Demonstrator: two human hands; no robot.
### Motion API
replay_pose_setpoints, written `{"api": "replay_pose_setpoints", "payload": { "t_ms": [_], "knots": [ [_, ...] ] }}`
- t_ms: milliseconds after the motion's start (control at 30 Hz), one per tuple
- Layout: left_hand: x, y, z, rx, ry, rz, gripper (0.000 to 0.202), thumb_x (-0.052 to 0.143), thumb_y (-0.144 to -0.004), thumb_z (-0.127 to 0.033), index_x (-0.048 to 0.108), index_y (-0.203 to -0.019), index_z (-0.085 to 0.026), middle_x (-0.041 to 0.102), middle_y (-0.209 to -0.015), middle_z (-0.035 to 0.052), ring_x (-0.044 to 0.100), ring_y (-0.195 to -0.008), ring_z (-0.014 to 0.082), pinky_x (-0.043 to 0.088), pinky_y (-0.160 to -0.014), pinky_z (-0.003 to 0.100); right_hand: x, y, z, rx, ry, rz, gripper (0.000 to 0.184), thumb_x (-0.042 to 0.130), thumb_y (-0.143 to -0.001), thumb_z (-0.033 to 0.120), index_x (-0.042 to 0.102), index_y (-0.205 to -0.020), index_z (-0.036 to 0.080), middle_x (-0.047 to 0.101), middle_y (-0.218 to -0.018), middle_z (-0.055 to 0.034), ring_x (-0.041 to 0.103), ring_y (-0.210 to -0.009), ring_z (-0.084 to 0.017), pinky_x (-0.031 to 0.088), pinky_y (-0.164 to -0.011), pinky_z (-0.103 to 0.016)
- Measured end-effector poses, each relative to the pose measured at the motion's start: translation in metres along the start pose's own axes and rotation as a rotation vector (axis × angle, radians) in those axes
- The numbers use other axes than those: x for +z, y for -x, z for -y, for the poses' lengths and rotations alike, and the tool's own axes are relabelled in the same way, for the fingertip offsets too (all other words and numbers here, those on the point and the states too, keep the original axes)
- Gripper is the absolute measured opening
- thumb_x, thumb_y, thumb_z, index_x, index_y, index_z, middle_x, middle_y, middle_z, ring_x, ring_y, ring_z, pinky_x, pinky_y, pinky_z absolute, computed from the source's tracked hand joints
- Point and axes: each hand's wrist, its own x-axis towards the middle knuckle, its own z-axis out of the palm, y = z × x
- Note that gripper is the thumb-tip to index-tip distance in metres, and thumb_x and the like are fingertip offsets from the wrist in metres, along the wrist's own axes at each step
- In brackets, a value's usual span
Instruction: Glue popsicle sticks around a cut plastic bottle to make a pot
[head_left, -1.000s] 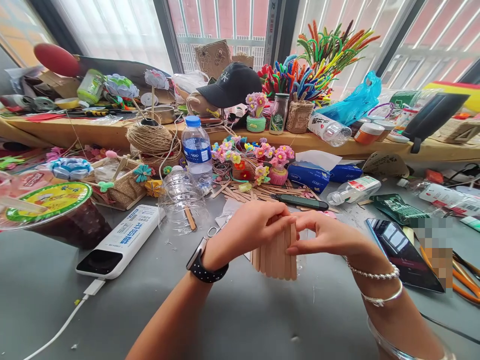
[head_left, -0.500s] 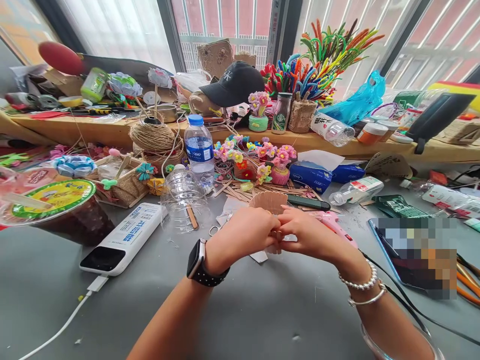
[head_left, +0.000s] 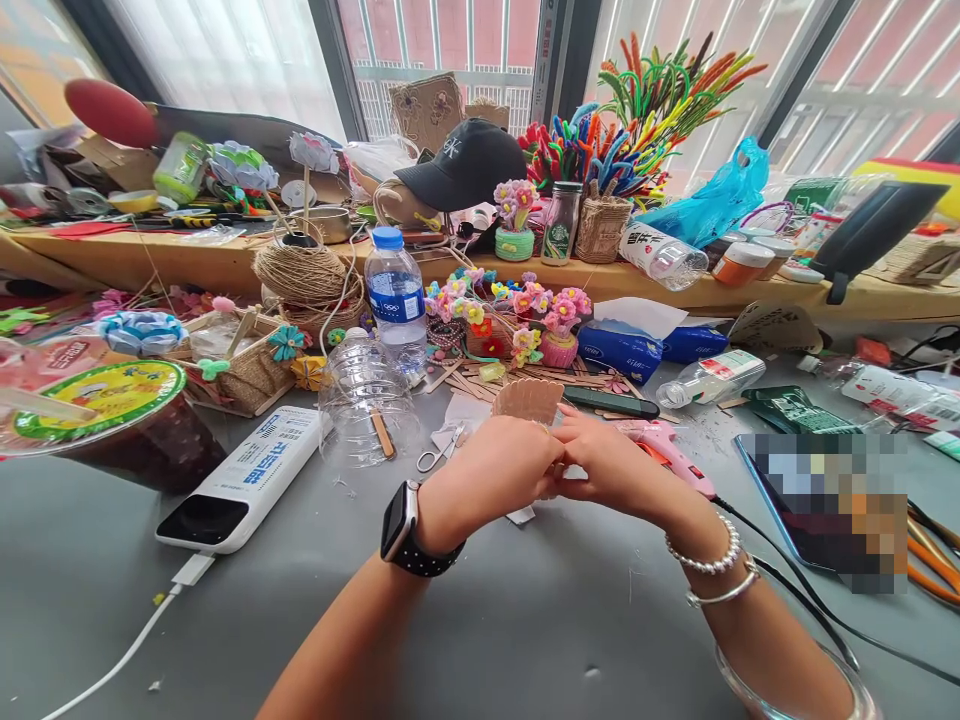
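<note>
My left hand point(head_left: 491, 470), with a black watch on its wrist, and my right hand point(head_left: 611, 465), with bracelets on its wrist, meet over the grey table point(head_left: 465, 620). Both are closed round a row of wooden craft sticks point(head_left: 529, 398) joined side by side, held upright. Only the sticks' rounded top ends show above my fingers; the lower part is hidden behind my hands. A pink glue gun point(head_left: 664, 445) lies just right of my right hand. Small scissors point(head_left: 439, 455) lie just left of my left hand.
A clear cut bottle point(head_left: 364, 400), a white power bank point(head_left: 247, 480) with its cable, a water bottle point(head_left: 396, 295), twine point(head_left: 307, 275), loose sticks point(head_left: 517, 380), a dark utility knife point(head_left: 607, 403) and a phone point(head_left: 817, 490) surround my hands. A cluttered wooden shelf point(head_left: 450, 270) runs behind.
The stick panel went from hanging low in front of my hands to standing upright behind my fingers. My hands closed together and moved slightly away; the glue gun came into view.
</note>
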Motion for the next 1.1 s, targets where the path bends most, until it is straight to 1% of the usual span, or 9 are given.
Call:
{"api": "replay_pose_setpoints", "payload": {
  "t_ms": [233,533,667,733,767,867,933,1033,1100],
  "knots": [
    [0.001,0.000,0.001,0.013,0.003,-0.015,0.012,0.057,-0.076,-0.026,0.065,-0.071,-0.018,0.067,-0.068,0.0048,0.062,-0.064,0.0201,0.032,-0.049,0.025,0.002,0.000,-0.003,-0.002,-0.007,0.006,0.011,0.057,-0.074,0.027,0.062,-0.067,0.019,0.064,-0.078,-0.0003,0.058,-0.078,-0.015,0.020,-0.103,-0.045],
    [0.005,0.000,0.002,0.010,0.008,-0.023,0.015,0.053,-0.076,-0.024,0.066,-0.074,-0.018,0.067,-0.072,0.0046,0.062,-0.067,0.0215,0.030,-0.049,0.027,0.005,-0.001,-0.003,-0.002,0.033,0.003,0.009,0.058,-0.073,0.026,0.060,-0.067,0.019,0.063,-0.078,-0.0009,0.056,-0.078,-0.015,0.023,-0.102,-0.044],
    [0.002,0.000,0.006,-0.060,0.039,-0.071,0.013,0.053,-0.075,-0.024,0.065,-0.072,-0.020,0.067,-0.071,0.0025,0.060,-0.066,0.0184,0.027,-0.049,0.025,0.004,0.001,-0.005,0.015,0.104,-0.101,0.012,0.056,-0.075,0.029,0.059,-0.068,0.020,0.059,-0.073,-0.0009,0.054,-0.076,-0.015,0.022,-0.102,-0.046],
    [-0.001,0.001,0.009,-0.102,0.088,-0.128,0.014,0.052,-0.075,-0.026,0.064,-0.071,-0.021,0.065,-0.069,0.0009,0.057,-0.065,0.0158,0.026,-0.049,0.024,-0.001,0.005,-0.006,0.038,0.131,-0.205,0.012,0.054,-0.075,0.032,0.059,-0.076,0.021,0.059,-0.080,-0.0027,0.054,-0.084,-0.017,0.019,-0.103,-0.048],
    [-0.003,0.000,0.010,-0.115,0.124,-0.164,0.014,0.052,-0.075,-0.027,0.063,-0.070,-0.020,0.063,-0.067,-0.0002,0.054,-0.063,0.0142,0.026,-0.050,0.023,-0.004,0.007,-0.007,0.052,0.142,-0.267,0.016,0.055,-0.075,0.033,0.059,-0.084,0.021,0.058,-0.090,-0.0046,0.052,-0.091,-0.019,0.018,-0.103,-0.049],
    [-0.007,-0.001,0.013,-0.171,0.278,-0.291,0.022,0.055,-0.073,-0.033,0.056,-0.059,-0.016,0.051,-0.053,-0.0036,0.042,-0.053,0.0097,0.023,-0.048,0.022,-0.015,0.014,-0.008,0.096,0.146,-0.452,0.049,0.059,-0.069,0.041,0.047,-0.113,0.021,0.046,-0.120,-0.0104,0.038,-0.115,-0.025,0.020,-0.102,-0.049],
    [-0.007,-0.004,0.014,-0.233,0.450,-0.375,0.031,0.057,-0.072,-0.038,0.050,-0.053,-0.014,0.041,-0.050,-0.0051,0.036,-0.051,0.0082,0.022,-0.047,0.022,-0.022,0.018,-0.009,0.155,0.083,-0.556,0.065,0.061,-0.065,0.049,0.041,-0.120,0.021,0.040,-0.127,-0.0117,0.032,-0.121,-0.026,0.023,-0.102,-0.046],
    [-0.006,-0.006,0.015,-0.312,0.814,-0.458,0.031,0.056,-0.072,-0.043,0.054,-0.062,-0.014,0.047,-0.058,-0.0041,0.039,-0.055,0.0084,0.027,-0.050,0.020,-0.025,0.022,-0.014,0.363,-0.191,-0.689,0.067,0.052,-0.068,0.058,0.039,-0.122,0.020,0.039,-0.129,-0.0117,0.033,-0.121,-0.026,0.027,-0.100,-0.042],
    [-0.005,-0.008,0.015,-0.339,1.054,-0.488,0.029,0.056,-0.072,-0.044,0.058,-0.072,-0.015,0.053,-0.066,-0.0024,0.044,-0.059,0.0095,0.030,-0.052,0.019,-0.023,0.022,-0.019,0.539,-0.474,-0.681,0.066,0.038,-0.073,0.063,0.036,-0.124,0.022,0.037,-0.132,-0.0118,0.038,-0.119,-0.026,0.036,-0.095,-0.041]
  ]
}}
